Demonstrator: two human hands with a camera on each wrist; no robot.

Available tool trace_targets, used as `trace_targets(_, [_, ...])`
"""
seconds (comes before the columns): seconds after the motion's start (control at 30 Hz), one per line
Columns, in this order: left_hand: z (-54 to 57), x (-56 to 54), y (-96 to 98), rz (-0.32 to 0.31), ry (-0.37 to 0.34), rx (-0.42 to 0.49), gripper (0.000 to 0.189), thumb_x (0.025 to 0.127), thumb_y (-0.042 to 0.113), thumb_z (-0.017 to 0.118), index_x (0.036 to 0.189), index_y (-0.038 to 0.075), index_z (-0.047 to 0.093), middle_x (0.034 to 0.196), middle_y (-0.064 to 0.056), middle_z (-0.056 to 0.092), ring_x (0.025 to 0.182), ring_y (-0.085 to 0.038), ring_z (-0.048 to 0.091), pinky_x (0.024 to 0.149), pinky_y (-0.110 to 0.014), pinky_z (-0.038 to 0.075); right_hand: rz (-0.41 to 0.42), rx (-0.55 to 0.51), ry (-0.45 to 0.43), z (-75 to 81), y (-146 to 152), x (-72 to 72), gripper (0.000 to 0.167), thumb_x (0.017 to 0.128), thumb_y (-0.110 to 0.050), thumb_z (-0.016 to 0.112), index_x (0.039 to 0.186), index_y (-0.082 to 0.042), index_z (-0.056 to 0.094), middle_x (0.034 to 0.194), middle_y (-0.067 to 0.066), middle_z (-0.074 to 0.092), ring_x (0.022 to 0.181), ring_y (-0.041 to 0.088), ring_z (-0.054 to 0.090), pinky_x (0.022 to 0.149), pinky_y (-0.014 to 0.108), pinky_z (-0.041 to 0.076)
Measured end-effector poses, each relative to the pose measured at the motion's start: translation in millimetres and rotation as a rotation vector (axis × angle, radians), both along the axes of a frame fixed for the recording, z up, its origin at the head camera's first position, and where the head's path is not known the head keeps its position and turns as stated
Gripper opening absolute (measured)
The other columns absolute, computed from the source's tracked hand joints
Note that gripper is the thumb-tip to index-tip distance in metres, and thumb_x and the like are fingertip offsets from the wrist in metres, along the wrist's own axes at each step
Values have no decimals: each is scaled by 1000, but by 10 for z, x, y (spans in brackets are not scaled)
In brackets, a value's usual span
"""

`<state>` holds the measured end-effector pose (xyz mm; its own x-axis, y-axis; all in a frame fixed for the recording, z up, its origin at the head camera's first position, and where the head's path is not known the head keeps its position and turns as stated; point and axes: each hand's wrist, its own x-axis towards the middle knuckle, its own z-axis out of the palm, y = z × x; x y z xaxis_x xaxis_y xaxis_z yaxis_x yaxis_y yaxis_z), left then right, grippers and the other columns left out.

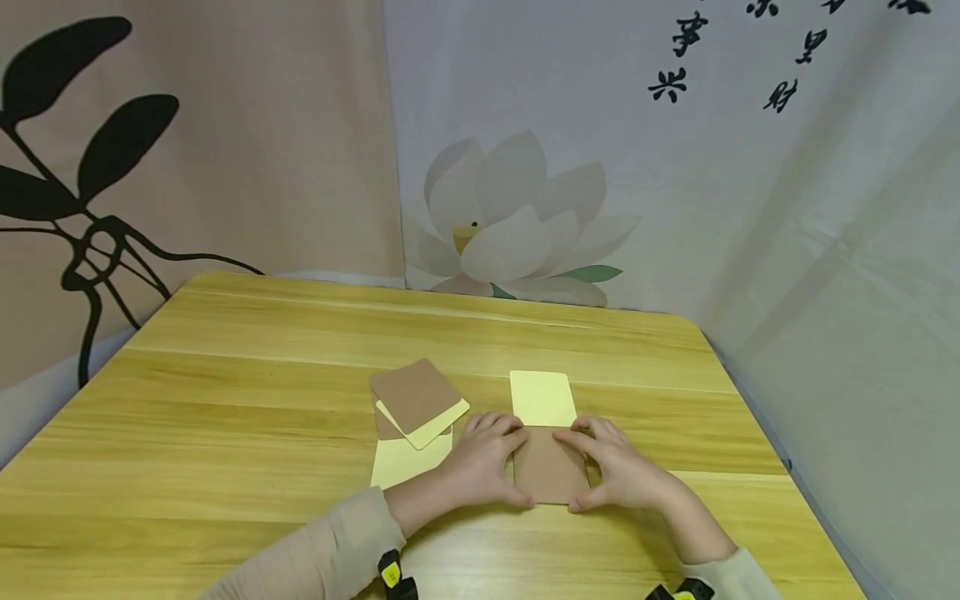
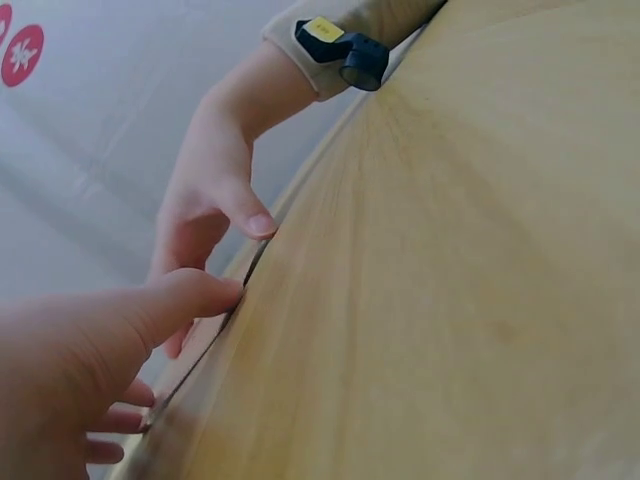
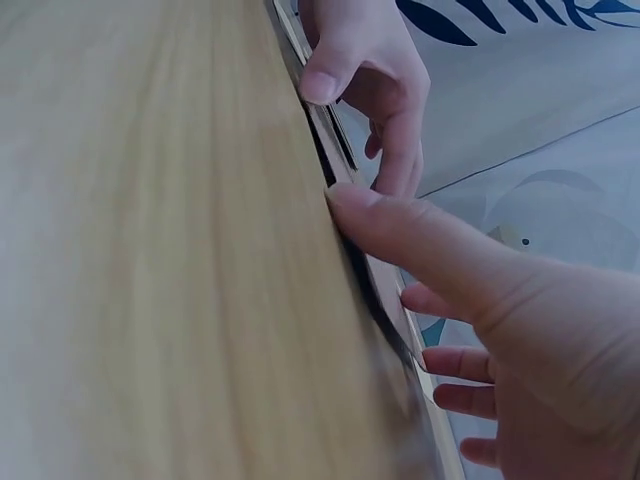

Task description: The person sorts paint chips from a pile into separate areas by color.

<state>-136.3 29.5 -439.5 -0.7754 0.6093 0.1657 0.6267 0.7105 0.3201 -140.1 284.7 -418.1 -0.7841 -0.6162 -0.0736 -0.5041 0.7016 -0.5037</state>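
My left hand (image 1: 483, 462) and right hand (image 1: 622, 468) grip one brown square card (image 1: 551, 468).
My fingers and thumbs are clamped on it, low at the wooden surface (image 1: 247, 487); a yellow card (image 1: 542, 397) lies just beyond, overlapping brown and yellow cards (image 1: 417, 397) to the left.

The near right card (image 1: 551, 471) is plain brown, the far right card (image 1: 542, 398) plain pale yellow; the left pile (image 1: 417, 396) mixes both colours. The counter (image 1: 225, 417) is honey-yellow wood with darker grain streaks. The sleeves (image 1: 315, 546) are beige, the wrist cameras (image 1: 393, 573) black and yellow. Behind, a cream curtain (image 1: 285, 100) bears black leaves (image 1: 131, 142); a greyish-white curtain (image 1: 862, 292) has a whitish lotus (image 1: 517, 208), green leaf (image 1: 594, 273) and black characters (image 1: 667, 85). One blurred disc (image 2: 22, 55) seems red and white.
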Motion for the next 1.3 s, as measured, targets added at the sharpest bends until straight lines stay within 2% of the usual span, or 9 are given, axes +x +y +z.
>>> trace_targets(0.2, [-1, 9, -4, -4, 2, -11, 87, 65, 64, 74, 131, 9, 59, 132, -2, 51, 125, -22, 40, 105, -46, 26, 13, 5, -1, -9, 7, 8, 92, 68, -47, 83, 145, -17, 44, 136, 1, 35, 120, 23, 31, 94, 51, 36])
trace_targets(0.53, [-7, 9, -10, -3, 3, -3, 87, 65, 65, 74, 131, 9, 59, 133, -3, 50, 126, -23, 39, 105, -48, 25, 21, 11, -9, -5, 17, 0, 94, 67, -55, 80, 145, -16, 44, 139, 5, 35, 125, 26, 31, 96, 54, 35])
trace_targets(0.8, [-6, 3, -33, -16, 3, 31, 89, 64, 65, 75, 131, 9, 59, 135, -3, 50, 126, -23, 39, 105, -48, 26, 7, -34, 74, 12, 9, -11, 91, 65, -52, 82, 142, -18, 47, 143, 12, 34, 127, 32, 31, 94, 57, 35])
trace_targets(1.1, [50, -50, -167, 13, -5, 110, 93, 62, 66, 76, 133, 9, 58, 139, -5, 47, 129, -27, 37, 104, -54, 25, -30, -64, 94, 84, -95, -39, 92, 65, -38, 87, 145, -20, 44, 148, 13, 31, 132, 32, 27, 97, 59, 32])
trace_targets(1.3, [93, -116, -323, 31, -32, 162, 92, 65, 60, 79, 136, 8, 54, 142, -8, 44, 129, -28, 35, 103, -57, 24, -22, -98, 128, 130, -216, -91, 92, 66, -35, 88, 145, -19, 44, 148, 13, 30, 133, 33, 26, 97, 62, 30])
